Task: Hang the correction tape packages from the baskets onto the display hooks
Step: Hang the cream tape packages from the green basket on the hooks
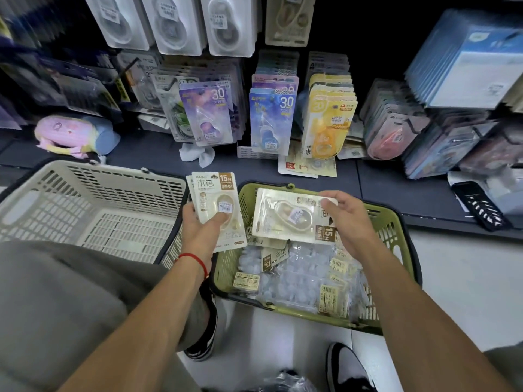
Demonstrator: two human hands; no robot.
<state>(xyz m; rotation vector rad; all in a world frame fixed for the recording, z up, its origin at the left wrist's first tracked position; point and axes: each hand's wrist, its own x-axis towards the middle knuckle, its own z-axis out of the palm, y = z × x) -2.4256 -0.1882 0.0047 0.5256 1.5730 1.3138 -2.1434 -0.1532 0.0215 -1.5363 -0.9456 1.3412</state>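
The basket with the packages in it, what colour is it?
Green: the basket shows clearly in the head view, below the right hand.

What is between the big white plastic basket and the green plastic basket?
In the head view, the left hand sits between the white plastic basket and the green plastic basket, holding a small stack of cream correction tape packages upright.

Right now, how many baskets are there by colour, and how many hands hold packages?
Beige basket: 1
Green basket: 1
Hands holding cream correction tape packages: 2, the left hand with a small stack, the right hand with one package
Total: 2 baskets, 2 hands
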